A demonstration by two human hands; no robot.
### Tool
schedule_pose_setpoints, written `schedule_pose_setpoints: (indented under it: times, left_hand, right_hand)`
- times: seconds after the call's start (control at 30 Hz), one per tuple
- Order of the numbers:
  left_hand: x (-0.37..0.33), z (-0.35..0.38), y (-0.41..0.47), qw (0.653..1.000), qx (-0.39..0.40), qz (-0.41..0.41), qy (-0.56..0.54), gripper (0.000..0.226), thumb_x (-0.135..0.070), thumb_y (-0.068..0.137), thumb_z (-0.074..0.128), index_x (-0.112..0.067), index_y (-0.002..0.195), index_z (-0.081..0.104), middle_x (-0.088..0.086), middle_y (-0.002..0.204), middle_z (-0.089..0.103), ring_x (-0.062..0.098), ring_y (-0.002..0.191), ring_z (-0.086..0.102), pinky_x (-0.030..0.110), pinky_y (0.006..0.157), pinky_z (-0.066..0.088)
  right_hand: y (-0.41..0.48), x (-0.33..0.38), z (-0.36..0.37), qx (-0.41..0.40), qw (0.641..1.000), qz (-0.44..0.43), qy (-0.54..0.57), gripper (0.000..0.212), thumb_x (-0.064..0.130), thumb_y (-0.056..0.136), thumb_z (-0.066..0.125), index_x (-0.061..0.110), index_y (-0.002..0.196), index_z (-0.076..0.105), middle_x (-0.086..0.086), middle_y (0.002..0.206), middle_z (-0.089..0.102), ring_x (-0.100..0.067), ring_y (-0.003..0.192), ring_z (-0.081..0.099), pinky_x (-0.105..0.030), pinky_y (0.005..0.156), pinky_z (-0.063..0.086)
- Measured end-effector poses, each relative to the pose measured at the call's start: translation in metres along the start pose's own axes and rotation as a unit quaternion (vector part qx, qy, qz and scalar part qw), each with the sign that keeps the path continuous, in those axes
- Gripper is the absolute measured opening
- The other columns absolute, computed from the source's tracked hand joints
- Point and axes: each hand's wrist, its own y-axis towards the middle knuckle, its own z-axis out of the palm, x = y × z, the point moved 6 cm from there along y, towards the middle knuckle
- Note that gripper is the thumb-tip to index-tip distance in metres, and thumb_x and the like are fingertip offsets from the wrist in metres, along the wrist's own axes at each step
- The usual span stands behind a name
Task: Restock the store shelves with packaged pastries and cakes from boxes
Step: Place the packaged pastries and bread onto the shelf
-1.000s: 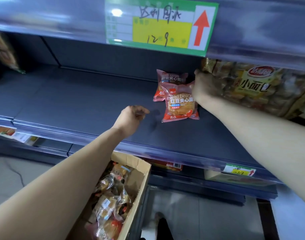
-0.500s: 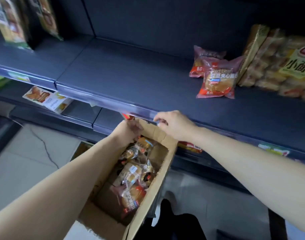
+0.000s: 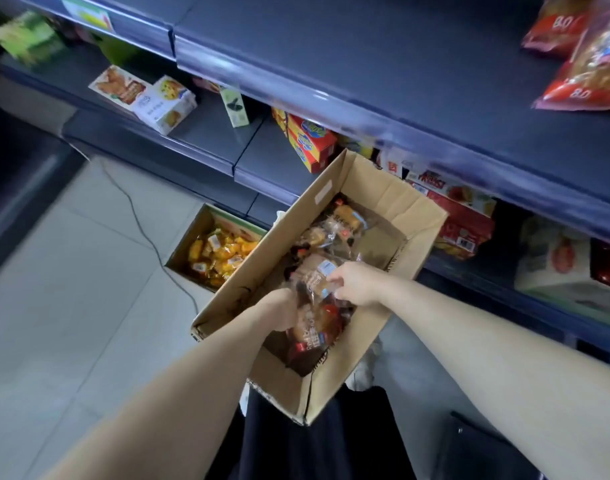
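While both my hands reach into the cardboard box [image 3: 376,188] below the shelf [image 3: 365,64], my left hand [image 3: 279,308] grips a red pastry packet [image 3: 314,332] and my right hand [image 3: 357,284] pinches another packet [image 3: 317,273]; two packets [image 3: 583,53] lie shelved.

both hands are down inside an open cardboard box [image 3: 376,188] of wrapped pastries: the left hand [image 3: 279,308] is closed on a red bean bun packet [image 3: 314,330] near the box's near end, and the right hand [image 3: 357,284] pinches the edge of a clear-wrapped pastry packet [image 3: 317,271] just beyond it. the box sits below the front edge of a dark shelf [image 3: 365,64], where two red bun packets [image 3: 580,74] lie at the far right. a second box of yellow snacks [image 3: 217,251] stands on the floor to the left.
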Motion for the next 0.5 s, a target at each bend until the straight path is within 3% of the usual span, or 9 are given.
schedule_pose_setpoints:
  times: [0.1,0.2,0.3,0.4,0.5]
  left_hand:
    - [0.018,0.008,0.02,0.999,-0.024,-0.018,-0.033,0.048,-0.022,0.094,0.05,-0.012,0.14,0.041,0.007,0.131,0.054,0.025,0.118,0.055,0.029,0.097,0.044]
    - [0.032,0.02,0.039,0.996,-0.004,-0.049,-0.069,0.053,-0.017,0.09,0.057,-0.011,0.139,0.039,0.011,0.131,0.054,0.026,0.117,0.055,0.031,0.099,0.046]
    - [0.033,0.022,0.04,0.986,-0.001,-0.072,-0.15,0.052,-0.015,0.084,0.067,-0.009,0.132,0.047,0.012,0.123,0.059,0.024,0.108,0.059,0.032,0.09,0.051]
    - [0.033,0.026,0.035,0.98,0.036,-0.099,-0.171,0.05,-0.022,0.082,0.071,-0.007,0.126,0.052,0.011,0.12,0.061,0.024,0.106,0.061,0.029,0.08,0.054]
    - [0.028,0.004,0.024,0.98,0.025,-0.092,-0.175,0.048,-0.017,0.078,0.075,-0.002,0.12,0.056,0.012,0.115,0.064,0.025,0.103,0.064,0.032,0.077,0.058]
  right_hand:
    - [0.011,-0.006,0.0,-0.027,0.999,0.012,0.025,0.048,0.013,0.096,0.046,0.017,0.143,0.04,-0.005,0.129,0.053,-0.023,0.116,0.052,-0.028,0.096,0.041]
    - [0.021,-0.023,-0.008,-0.098,0.991,0.064,0.065,0.044,0.015,0.096,0.046,0.01,0.14,0.04,-0.011,0.14,0.049,-0.028,0.125,0.049,-0.032,0.099,0.042]
    - [0.026,-0.039,-0.018,-0.164,0.974,0.123,0.094,0.041,0.022,0.099,0.042,0.007,0.137,0.039,-0.014,0.137,0.049,-0.031,0.125,0.047,-0.037,0.1,0.04]
    - [0.033,-0.043,-0.02,-0.164,0.967,0.134,0.144,0.048,0.024,0.101,0.039,0.007,0.145,0.03,-0.013,0.146,0.04,-0.031,0.134,0.039,-0.037,0.106,0.034]
    - [0.031,-0.04,-0.028,-0.163,0.965,0.129,0.162,0.046,0.024,0.1,0.04,0.006,0.142,0.034,-0.013,0.146,0.041,-0.03,0.133,0.039,-0.037,0.108,0.034]
